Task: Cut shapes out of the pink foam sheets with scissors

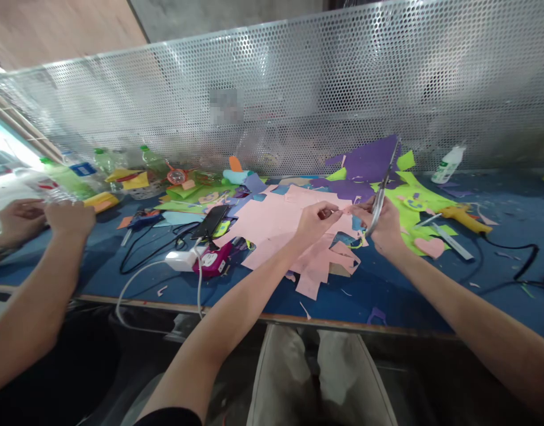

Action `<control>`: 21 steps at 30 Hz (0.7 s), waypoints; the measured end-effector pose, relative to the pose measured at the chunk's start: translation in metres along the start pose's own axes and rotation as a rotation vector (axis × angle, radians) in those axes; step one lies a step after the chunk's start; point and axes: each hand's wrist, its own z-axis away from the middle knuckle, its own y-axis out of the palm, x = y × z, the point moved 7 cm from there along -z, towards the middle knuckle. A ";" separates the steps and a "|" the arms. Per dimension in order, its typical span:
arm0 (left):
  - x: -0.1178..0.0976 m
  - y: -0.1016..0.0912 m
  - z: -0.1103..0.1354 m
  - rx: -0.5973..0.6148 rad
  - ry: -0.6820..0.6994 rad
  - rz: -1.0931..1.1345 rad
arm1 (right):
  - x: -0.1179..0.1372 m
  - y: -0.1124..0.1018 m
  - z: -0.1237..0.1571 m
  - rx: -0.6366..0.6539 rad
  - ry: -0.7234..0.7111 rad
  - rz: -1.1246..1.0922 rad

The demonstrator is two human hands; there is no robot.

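Note:
My left hand (pixel 318 219) is closed in a pinch over the pink paper sheets (pixel 272 222), its fingertips on a small piece of pink paper (pixel 346 210). Close by on the right, my right hand (pixel 385 225) is wrapped round a pair of scissors (pixel 378 201), whose blades point up and away from me. Its thumb and fingertip also meet at the small pink piece, though whether they grip it I cannot tell. Behind the scissors lies purple paper (pixel 369 160). Lime green paper (pixel 416 204) is to the right, with a pink paper heart (pixel 429 247) on it.
A yellow glue gun (pixel 464 219), a craft knife (pixel 453 241) and a white glue bottle (pixel 448 164) are on the right. Leftward lie a phone (pixel 211 222), a magenta box (pixel 213 260) and a white charger (pixel 182 260) with cables. Another person's hands (pixel 70 222) are at the far left near plastic bottles.

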 end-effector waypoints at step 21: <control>0.007 0.004 -0.002 0.025 -0.049 0.070 | 0.017 -0.002 0.002 -0.021 -0.136 0.041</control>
